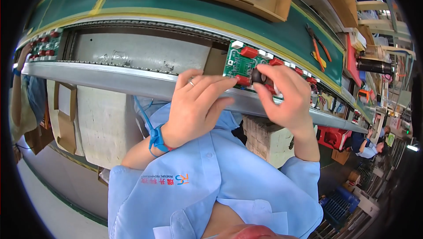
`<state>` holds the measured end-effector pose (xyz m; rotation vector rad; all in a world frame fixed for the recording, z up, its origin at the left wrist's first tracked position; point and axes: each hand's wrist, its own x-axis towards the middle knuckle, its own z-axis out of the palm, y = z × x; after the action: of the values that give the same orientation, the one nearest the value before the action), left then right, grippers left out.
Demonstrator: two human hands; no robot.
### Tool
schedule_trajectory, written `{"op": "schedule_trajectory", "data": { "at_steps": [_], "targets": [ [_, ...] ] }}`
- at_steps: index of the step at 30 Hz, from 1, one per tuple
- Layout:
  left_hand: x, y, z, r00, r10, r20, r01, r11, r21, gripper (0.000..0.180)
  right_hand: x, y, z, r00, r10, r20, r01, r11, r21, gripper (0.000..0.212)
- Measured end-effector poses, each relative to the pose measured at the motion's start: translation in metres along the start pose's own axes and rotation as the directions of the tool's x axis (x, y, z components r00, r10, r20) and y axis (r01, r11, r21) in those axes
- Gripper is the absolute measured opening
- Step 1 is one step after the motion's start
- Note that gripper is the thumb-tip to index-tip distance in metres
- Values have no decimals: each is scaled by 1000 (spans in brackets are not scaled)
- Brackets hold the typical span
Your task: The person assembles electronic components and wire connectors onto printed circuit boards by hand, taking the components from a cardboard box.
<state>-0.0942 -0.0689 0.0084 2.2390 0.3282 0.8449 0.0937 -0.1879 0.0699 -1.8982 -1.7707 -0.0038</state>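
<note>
Your right hand pinches a black round component between thumb and index finger, over the near half of a green circuit board on the conveyor track. Your left hand has its fingers extended and loosely spread, gripping nothing, one fingertip at the end of a red block component; you cannot tell whether it touches. Beyond the track, orange-handled pliers lie on the green surface.
</note>
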Motion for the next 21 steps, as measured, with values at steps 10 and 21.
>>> {"op": "schedule_trajectory", "data": {
  "at_steps": [10, 21],
  "targets": [
    [-9, -15, 16, 999, 27, 19, -31, 958, 284, 60, 18, 7, 23, 978, 43, 206, 5, 974, -226, 35],
    [-11, -17, 17, 996, 67, 62, -84, 935, 343, 50, 26, 4, 22, 953, 75, 293, 16, 955, -296, 35]
  ]
}}
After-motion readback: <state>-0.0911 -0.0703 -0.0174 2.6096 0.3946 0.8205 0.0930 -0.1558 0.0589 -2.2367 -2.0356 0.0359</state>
